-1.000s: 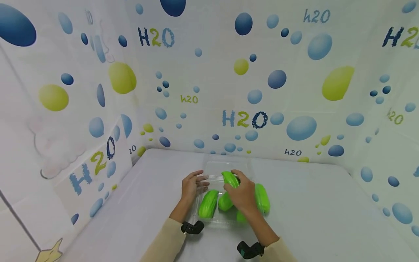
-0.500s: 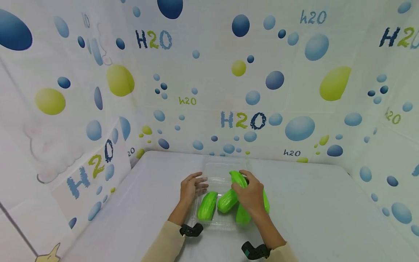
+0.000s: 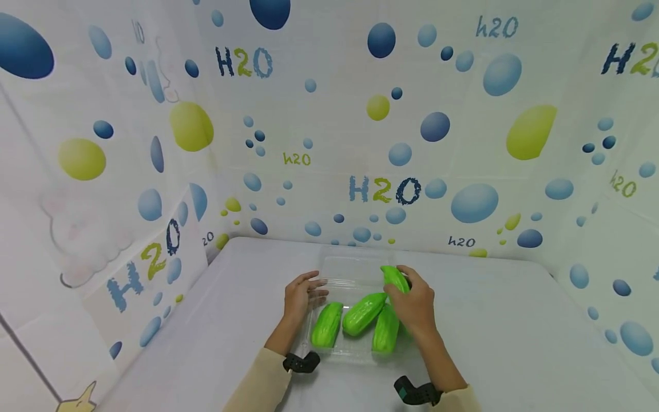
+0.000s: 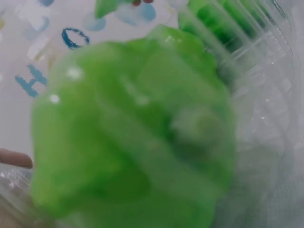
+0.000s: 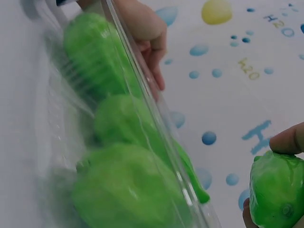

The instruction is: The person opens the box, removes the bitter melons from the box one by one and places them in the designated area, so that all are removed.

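A clear plastic clamshell box point(image 3: 355, 356) holds several glossy green cucumber-like vegetables, among them a left one point(image 3: 326, 325), a slanted middle one point(image 3: 364, 315) and a right one point(image 3: 386, 331). My right hand point(image 3: 414, 302) pinches another green vegetable point(image 3: 395, 279) between thumb and fingers, above the box's back right corner; it also shows in the right wrist view point(image 5: 278, 190). Some green shows below that hand, mostly hidden. My left hand point(image 3: 298, 297) is at the box's left side, fingers extended along its edge. A vegetable point(image 4: 137, 133) fills most of the left wrist view, seen through the plastic.
The box's transparent lid point(image 3: 355, 266) lies folded back towards the rear wall. A white cloth point(image 3: 494, 320) covers the table. Around it hang white curtains point(image 3: 340, 114) printed with bubbles and H2O lettering.
My right hand has moved to the right with the vegetable in its grasp, uncovering the middle and right vegetables in the box. The left hand has stayed in place.
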### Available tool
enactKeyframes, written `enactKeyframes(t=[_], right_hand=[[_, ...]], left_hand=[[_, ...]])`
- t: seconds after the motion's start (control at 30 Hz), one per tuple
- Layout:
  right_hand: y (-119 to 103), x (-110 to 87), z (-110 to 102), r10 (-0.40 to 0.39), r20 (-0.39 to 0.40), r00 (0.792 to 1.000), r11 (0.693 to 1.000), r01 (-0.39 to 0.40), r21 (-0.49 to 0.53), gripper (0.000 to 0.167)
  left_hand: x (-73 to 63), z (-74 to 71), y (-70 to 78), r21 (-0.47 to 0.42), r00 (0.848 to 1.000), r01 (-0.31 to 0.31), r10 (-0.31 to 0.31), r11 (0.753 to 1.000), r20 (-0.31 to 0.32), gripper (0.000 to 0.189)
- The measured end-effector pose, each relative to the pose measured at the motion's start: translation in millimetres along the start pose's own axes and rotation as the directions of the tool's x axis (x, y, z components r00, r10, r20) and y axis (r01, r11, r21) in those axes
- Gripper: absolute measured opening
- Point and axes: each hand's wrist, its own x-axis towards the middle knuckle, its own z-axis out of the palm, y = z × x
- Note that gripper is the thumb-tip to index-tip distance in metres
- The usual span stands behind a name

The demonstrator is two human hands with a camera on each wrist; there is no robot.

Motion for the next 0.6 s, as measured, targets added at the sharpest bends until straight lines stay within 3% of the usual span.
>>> enactKeyframes(t=[0.23,0.6], right_hand=[[14,8.8,-15,0.032,-0.011,0.999,0.999,-0.032,-0.013,0.053],[34,18.2,-30,0.157,-0.023,0.987,0.987,-0.158,-0.023,0.054]], left_hand=[[0.8,0.2,-1.3,-0.008,1.000,0.001,-0.001,1.000,0.000,0.037],[-1.5,1.7,0.5,0.013,1.000,-0.009,0.009,1.000,-0.006,0.036]])
